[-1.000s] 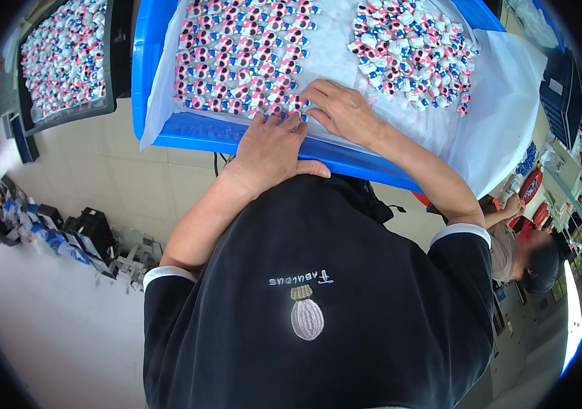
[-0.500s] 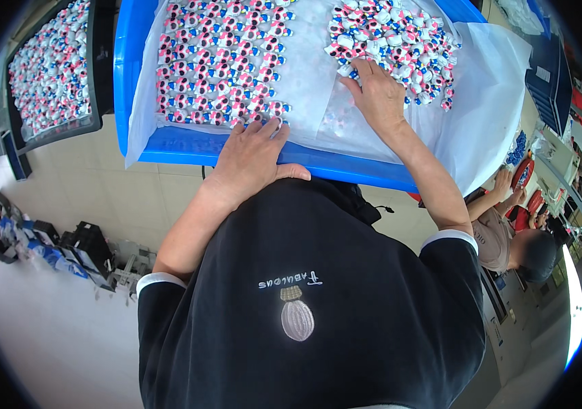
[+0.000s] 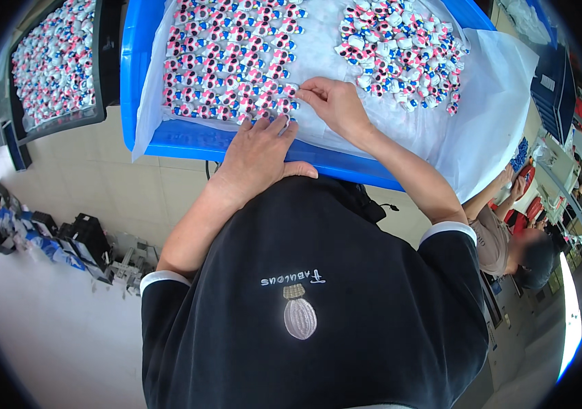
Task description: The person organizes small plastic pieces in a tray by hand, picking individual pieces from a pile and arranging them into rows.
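A blue tray (image 3: 199, 140), lined with white sheeting (image 3: 321, 136), stands in front of me. Small pink, white and blue figures (image 3: 219, 65) lie in close rows on its left half. To the right is a loose heap of the same figures (image 3: 407, 58). My right hand (image 3: 338, 108) pinches a small figure (image 3: 291, 90) at the right end of a row near the front. Over the tray's near edge lies my left hand (image 3: 255, 157), fingers stretched out and thumb apart, its fingertips against the nearest figures.
A dark crate (image 3: 103, 75) full of similar figures stands on the left. Beyond the tray's right side, a co-worker (image 3: 495, 238) reaches toward a red dish (image 3: 526, 180). Boxes and bags (image 3: 66, 238) lie at the lower left; dark blue crates (image 3: 553, 95) stand at right.
My right hand has moved left from the heap to the near end of the rows, with a figure at its fingertips. My left hand stays at the tray's near edge. The view has shifted slightly.
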A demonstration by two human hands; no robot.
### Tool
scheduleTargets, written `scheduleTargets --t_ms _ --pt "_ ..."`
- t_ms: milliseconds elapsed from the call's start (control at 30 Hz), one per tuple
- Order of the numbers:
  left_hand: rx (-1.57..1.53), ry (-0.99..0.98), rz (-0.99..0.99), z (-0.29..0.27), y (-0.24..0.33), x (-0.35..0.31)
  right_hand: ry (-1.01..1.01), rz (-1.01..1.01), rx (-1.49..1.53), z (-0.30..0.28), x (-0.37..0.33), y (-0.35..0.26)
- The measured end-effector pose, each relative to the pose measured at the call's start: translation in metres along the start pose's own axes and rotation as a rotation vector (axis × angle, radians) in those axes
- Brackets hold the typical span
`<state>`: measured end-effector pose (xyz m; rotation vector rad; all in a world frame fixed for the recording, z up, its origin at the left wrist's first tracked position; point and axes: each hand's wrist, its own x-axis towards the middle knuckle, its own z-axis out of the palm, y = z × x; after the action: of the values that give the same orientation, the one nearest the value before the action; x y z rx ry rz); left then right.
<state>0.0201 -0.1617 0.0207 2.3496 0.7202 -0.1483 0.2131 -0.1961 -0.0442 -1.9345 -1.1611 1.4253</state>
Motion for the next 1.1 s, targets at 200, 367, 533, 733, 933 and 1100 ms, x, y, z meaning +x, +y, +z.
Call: scheduleTargets --t_ms 200,367,533,733,933,1100 --pt "-0.105 0.174 0.055 -0.001 0.001 0.019 0.220 -0.279 -0.494 -0.019 -0.003 -0.003" --pt "0.083 0.209 0.057 0.007 -0.004 0.035 0.535 -0.438 -0.806 -0.062 0.005 -0.006" --pt "0.099 0.112 0.036 0.008 -0.007 0.038 0.416 -0.346 -0.985 -0.072 0.011 0.001" --pt "0.168 0.238 0.069 0.015 -0.008 0.037 0.446 -0.537 -0.920 -0.074 0.011 -0.002" --pt "0.088 0.145 0.014 0.009 -0.005 0.036 0.419 -0.229 -0.938 -0.066 0.012 -0.007" --pt "0.094 0.172 0.029 0.008 -0.009 0.032 0.227 -0.444 -0.548 -0.059 0.012 -0.014"
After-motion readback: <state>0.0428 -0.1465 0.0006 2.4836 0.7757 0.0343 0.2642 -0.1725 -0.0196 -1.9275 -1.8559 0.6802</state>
